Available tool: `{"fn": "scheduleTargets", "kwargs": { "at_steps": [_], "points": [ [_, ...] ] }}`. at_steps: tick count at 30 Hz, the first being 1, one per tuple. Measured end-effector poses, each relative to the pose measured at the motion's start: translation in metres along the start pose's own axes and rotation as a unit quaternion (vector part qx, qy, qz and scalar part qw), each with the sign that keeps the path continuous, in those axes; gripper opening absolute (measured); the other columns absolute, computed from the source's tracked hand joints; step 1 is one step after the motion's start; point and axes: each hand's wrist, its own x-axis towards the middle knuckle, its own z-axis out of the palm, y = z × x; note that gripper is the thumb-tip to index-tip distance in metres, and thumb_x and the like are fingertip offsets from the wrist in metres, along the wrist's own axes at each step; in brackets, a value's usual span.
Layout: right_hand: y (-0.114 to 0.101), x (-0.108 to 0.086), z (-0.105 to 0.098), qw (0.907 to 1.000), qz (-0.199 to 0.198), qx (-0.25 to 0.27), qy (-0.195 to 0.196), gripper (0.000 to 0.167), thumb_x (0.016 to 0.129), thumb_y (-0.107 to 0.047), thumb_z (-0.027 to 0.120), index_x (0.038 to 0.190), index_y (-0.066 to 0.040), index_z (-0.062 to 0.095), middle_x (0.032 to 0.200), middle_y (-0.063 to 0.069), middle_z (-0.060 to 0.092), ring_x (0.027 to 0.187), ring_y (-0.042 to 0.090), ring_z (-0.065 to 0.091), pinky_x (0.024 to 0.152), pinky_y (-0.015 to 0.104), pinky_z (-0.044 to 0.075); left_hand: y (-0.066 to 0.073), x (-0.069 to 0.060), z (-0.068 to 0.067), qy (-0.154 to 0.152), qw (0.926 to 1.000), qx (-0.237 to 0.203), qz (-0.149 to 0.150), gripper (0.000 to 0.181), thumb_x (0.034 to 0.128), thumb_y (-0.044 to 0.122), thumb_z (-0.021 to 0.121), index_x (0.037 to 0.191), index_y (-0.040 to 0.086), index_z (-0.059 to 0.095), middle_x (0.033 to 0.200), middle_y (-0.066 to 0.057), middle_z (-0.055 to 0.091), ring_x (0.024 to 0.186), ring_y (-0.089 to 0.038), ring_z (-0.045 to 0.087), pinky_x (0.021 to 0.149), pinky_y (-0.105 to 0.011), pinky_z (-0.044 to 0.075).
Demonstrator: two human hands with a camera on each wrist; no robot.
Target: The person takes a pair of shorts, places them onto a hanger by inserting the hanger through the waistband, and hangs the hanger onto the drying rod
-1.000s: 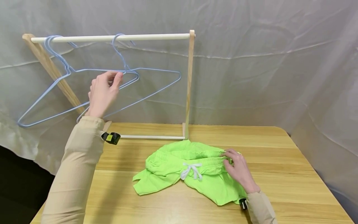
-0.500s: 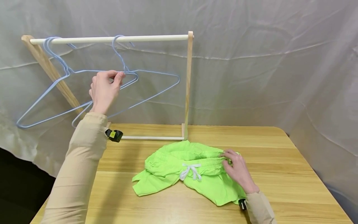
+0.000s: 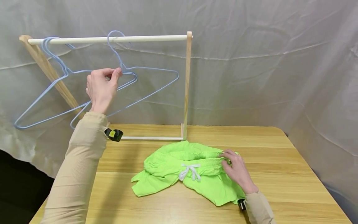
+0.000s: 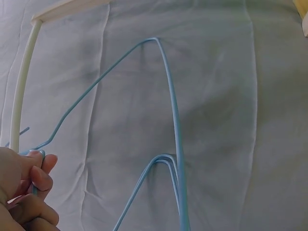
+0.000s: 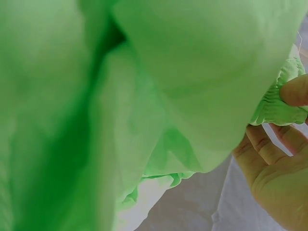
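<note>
My left hand (image 3: 102, 88) pinches a blue wire hanger (image 3: 151, 68) just below its hook, and the hook stands slightly above the rack's white bar (image 3: 156, 38). In the left wrist view, the fingers of my left hand (image 4: 31, 187) curl round the wire of the hanger (image 4: 172, 91). Bright green shorts (image 3: 165, 174) with a white drawstring bow (image 3: 190, 172) lie on the table. At their right end my right hand (image 3: 237, 171) grips the gathered waistband between thumb and fingers. The right wrist view shows my right hand (image 5: 279, 178) at the waistband (image 5: 274, 106), thumb on the fabric.
More blue hangers (image 3: 42, 95) hang at the left end of the bar. The rack's wooden upright (image 3: 187, 87) stands behind the shorts on the wooden table (image 3: 279, 183). A grey curtain (image 3: 251, 77) hangs behind.
My left hand has lifted the held hanger a little, and its hook has risen from the bar. My right hand and the shorts have hardly moved.
</note>
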Motion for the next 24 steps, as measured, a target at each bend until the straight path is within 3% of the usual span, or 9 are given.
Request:
{"fn": "scheduleTargets", "kwargs": {
  "at_steps": [11, 15, 18, 20, 24],
  "points": [
    [0.001, 0.0, 0.0, 1.0, 0.006, 0.001, -0.003, 0.026, 0.081, 0.009, 0.057, 0.1, 0.0, 0.073, 0.11, 0.018, 0.07, 0.063, 0.002, 0.046, 0.053, 0.02, 0.042, 0.007, 0.003, -0.003, 0.049, 0.9982, -0.031, -0.012, 0.036, 0.0976, 0.05, 0.06, 0.105, 0.021, 0.081, 0.074, 0.027, 0.057, 0.068, 0.003, 0.041, 0.067, -0.025, 0.028],
    [0.002, -0.001, 0.0, 1.0, 0.001, -0.001, 0.003, 0.026, 0.08, 0.01, 0.058, 0.099, 0.0, 0.074, 0.107, 0.017, 0.071, 0.059, 0.001, 0.043, 0.052, 0.019, 0.041, 0.009, 0.001, -0.003, 0.088, 0.9949, -0.049, -0.01, 0.034, 0.0978, 0.049, 0.06, 0.103, 0.023, 0.081, 0.084, 0.015, 0.073, 0.074, 0.004, 0.047, 0.07, -0.023, 0.029],
    [0.002, 0.0, -0.001, 1.0, -0.004, -0.002, 0.008, 0.027, 0.08, 0.011, 0.058, 0.098, 0.0, 0.074, 0.106, 0.017, 0.071, 0.059, 0.0, 0.042, 0.052, 0.018, 0.041, 0.01, -0.009, -0.002, 0.132, 0.9895, -0.059, 0.002, 0.034, 0.0978, 0.05, 0.06, 0.099, 0.023, 0.081, 0.099, 0.009, 0.079, 0.087, -0.003, 0.061, 0.072, -0.022, 0.029],
    [0.003, 0.0, -0.001, 0.9999, -0.006, -0.003, 0.011, 0.027, 0.08, 0.012, 0.058, 0.098, 0.0, 0.074, 0.106, 0.017, 0.071, 0.061, 0.0, 0.043, 0.053, 0.018, 0.042, 0.01, -0.02, 0.0, 0.165, 0.9836, -0.071, 0.011, 0.035, 0.097, 0.05, 0.062, 0.097, 0.021, 0.081, 0.101, 0.005, 0.08, 0.085, -0.003, 0.063, 0.071, -0.02, 0.028],
    [0.003, -0.001, -0.001, 0.9999, -0.004, -0.004, 0.01, 0.027, 0.08, 0.012, 0.057, 0.098, 0.0, 0.074, 0.106, 0.017, 0.071, 0.063, 0.001, 0.045, 0.054, 0.018, 0.044, 0.005, -0.051, 0.004, 0.21, 0.9705, -0.116, 0.025, 0.038, 0.0938, 0.051, 0.066, 0.093, 0.016, 0.08, 0.095, -0.002, 0.08, 0.066, 0.011, 0.051, 0.066, -0.015, 0.029]
  ]
}}
